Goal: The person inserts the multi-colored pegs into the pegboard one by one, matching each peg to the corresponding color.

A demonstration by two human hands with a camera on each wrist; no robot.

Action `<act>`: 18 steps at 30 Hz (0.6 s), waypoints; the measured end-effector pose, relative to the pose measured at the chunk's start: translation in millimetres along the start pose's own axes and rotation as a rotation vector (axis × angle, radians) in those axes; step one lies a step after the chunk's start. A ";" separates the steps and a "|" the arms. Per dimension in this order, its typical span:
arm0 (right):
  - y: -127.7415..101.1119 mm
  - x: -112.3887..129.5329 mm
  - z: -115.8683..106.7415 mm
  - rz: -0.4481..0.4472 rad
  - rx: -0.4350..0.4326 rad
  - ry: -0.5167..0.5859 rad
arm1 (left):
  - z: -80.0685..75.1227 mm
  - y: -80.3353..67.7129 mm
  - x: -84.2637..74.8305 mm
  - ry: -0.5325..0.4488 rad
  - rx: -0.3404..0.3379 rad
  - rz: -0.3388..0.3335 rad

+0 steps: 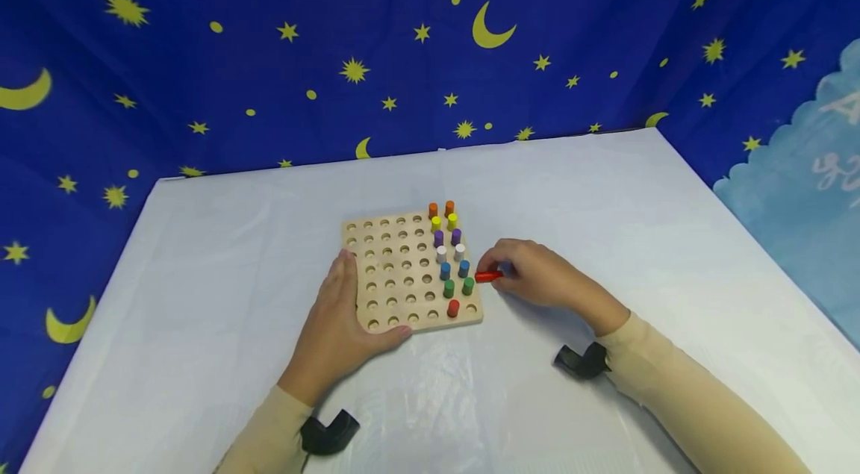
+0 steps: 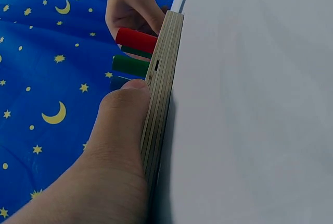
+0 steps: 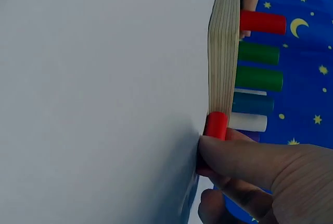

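Note:
A square wooden pegboard [image 1: 396,281] lies on the table with rows of round holes. Two columns of coloured pegs stand upright at its right side: orange, yellow, purple, white, blue and green pairs, plus one red peg [image 1: 453,308] in the front row. Beside that red peg, the front right corner hole is bare. My right hand [image 1: 537,274] pinches another red peg [image 3: 216,126] between thumb and fingers, just off the board's right edge. Along the left edge, my left hand [image 1: 339,321] rests against the board with its thumb [image 2: 122,112] stretched along the front edge.
A white cover [image 1: 235,257] spreads over the table. Blue cloth with yellow stars and moons [image 1: 430,48] hangs behind and at the sides. Black curved pieces [image 1: 329,433] are at both wrists.

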State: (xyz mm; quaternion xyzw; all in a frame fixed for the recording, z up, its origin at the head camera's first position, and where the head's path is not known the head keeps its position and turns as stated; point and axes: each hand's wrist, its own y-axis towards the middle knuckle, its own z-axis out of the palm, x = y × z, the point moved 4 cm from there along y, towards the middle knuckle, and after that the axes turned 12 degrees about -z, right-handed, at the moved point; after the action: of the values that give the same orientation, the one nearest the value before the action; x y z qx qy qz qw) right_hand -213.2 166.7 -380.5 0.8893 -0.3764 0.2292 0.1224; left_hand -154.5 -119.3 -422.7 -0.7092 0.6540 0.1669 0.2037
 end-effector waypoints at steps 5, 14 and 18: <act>1.3 -3.6 -0.2 -0.034 0.002 0.012 | 0.2 -0.2 -0.4 0.000 0.001 -0.004; -0.4 -7.0 1.4 -0.048 0.009 0.028 | -0.4 -0.4 -0.5 -0.001 0.001 -0.002; -3.6 -8.8 1.3 -0.057 -0.018 0.088 | -0.1 -0.5 -0.7 -0.001 0.003 -0.002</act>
State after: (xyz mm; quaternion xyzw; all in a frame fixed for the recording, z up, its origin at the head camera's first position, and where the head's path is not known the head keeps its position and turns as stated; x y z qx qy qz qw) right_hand -215.5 174.1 -386.2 0.8876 -0.3472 0.2609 0.1533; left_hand -154.0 -118.8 -422.2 -0.7094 0.6534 0.1661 0.2054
